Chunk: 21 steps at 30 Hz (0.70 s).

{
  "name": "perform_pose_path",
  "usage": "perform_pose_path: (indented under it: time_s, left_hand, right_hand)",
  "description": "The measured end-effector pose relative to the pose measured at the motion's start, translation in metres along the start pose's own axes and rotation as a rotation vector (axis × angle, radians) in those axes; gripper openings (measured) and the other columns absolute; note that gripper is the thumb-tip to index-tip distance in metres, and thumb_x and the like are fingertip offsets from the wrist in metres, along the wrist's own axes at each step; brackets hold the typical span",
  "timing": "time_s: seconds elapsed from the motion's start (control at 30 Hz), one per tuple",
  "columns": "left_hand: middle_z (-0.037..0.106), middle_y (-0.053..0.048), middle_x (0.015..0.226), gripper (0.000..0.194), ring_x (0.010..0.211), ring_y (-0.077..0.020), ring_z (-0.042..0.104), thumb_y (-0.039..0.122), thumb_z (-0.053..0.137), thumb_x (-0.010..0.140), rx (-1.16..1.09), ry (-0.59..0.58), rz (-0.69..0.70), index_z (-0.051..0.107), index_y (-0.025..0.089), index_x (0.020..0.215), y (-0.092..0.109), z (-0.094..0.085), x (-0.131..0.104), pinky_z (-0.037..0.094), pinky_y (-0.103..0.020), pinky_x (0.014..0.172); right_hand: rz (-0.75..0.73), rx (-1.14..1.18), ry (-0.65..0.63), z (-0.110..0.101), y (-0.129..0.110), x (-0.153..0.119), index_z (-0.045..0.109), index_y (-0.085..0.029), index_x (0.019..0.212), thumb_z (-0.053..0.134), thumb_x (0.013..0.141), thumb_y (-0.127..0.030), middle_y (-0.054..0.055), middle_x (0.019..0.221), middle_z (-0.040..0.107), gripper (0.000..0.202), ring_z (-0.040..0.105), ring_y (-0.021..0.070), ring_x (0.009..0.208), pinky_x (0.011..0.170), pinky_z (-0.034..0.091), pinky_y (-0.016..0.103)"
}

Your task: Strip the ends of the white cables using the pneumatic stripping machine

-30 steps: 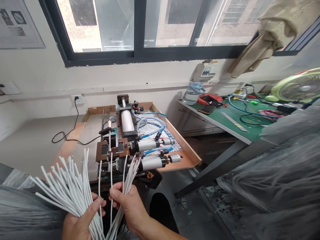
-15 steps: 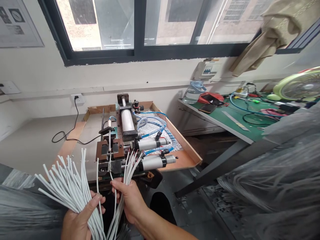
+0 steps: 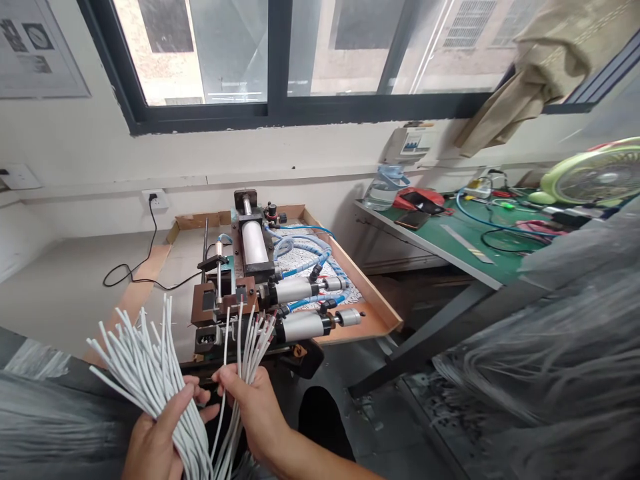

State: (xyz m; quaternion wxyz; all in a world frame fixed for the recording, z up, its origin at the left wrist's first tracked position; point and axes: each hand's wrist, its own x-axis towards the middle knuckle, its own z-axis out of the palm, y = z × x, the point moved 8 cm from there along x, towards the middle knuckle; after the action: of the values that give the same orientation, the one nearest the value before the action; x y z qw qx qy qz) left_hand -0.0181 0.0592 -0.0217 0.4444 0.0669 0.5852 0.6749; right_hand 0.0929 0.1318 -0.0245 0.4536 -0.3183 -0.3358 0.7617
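My left hand [image 3: 163,433] is closed round a thick bundle of white cables [image 3: 150,360], whose ends fan out up and to the left. My right hand [image 3: 257,407] grips a smaller bundle of white cables [image 3: 257,340], several with reddish tips. Between its thumb and forefinger, one single cable [image 3: 227,347] stands upright just left of that bundle. Both hands are close together in front of a pneumatic wire-stripping machine [image 3: 225,303]. Its jaws are apart, and the cable tips overlap its front in view. The lower ends of both bundles run out of the picture.
The machine's silver cylinders [image 3: 300,327] point right, beside blue air hoses [image 3: 340,267] and white scraps in a wooden-edged tray [image 3: 375,293]. At right, a green-topped table [image 3: 460,247] holds a water jug [image 3: 385,187], phone and fan [image 3: 600,173]. Plastic-wrapped cables [image 3: 540,373] stand at lower right.
The cable that was in the machine's jaws is out, and the jaws have parted. The single cable at my left fingers is now in my right hand's pinch.
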Motion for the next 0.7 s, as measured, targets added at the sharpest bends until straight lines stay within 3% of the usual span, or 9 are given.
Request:
perform_pose_path:
  time_s: [0.2,0.47,0.6,0.7]
  left_hand:
    - [0.066,-0.005,0.068,0.022,0.066,-0.0241,0.06,0.021,0.069,0.054,0.026,0.019,-0.017,0.065,0.014,0.075,-0.001,-0.005,0.003,0.05,-0.038,0.065]
    - [0.064,-0.003,0.06,0.02,0.058,-0.0195,0.059,0.023,0.069,0.053,0.071,0.013,-0.03,0.063,0.012,0.069,0.0,-0.001,0.001,0.048,-0.031,0.059]
    - [0.064,-0.002,0.059,0.019,0.058,-0.0191,0.058,0.023,0.069,0.055,0.074,-0.016,-0.013,0.062,0.013,0.069,0.001,-0.002,0.001,0.047,-0.031,0.06]
    - [0.064,-0.002,0.059,0.02,0.058,-0.0183,0.058,0.024,0.068,0.056,0.098,-0.03,-0.013,0.062,0.013,0.071,-0.002,-0.004,0.001,0.046,-0.03,0.059]
  right_hand:
    - [0.03,0.064,0.045,-0.003,0.006,0.009,0.063,-0.011,0.057,0.062,0.061,-0.035,-0.001,0.047,0.048,0.025,0.04,0.0089,0.048,0.052,0.031,0.022]
    - [0.131,0.168,0.063,0.002,0.01,0.014,0.062,-0.009,0.052,0.062,0.058,-0.028,-0.002,0.042,0.046,0.02,0.037,0.0069,0.043,0.048,0.027,0.02]
    - [0.144,0.187,0.095,0.001,0.01,0.012,0.061,-0.01,0.052,0.063,0.057,-0.028,-0.002,0.042,0.046,0.019,0.037,0.0067,0.043,0.048,0.029,0.021]
    - [0.147,0.195,0.035,0.007,0.008,0.011,0.061,-0.009,0.058,0.066,0.056,-0.028,-0.003,0.046,0.047,0.02,0.04,0.0065,0.045,0.05,0.033,0.02]
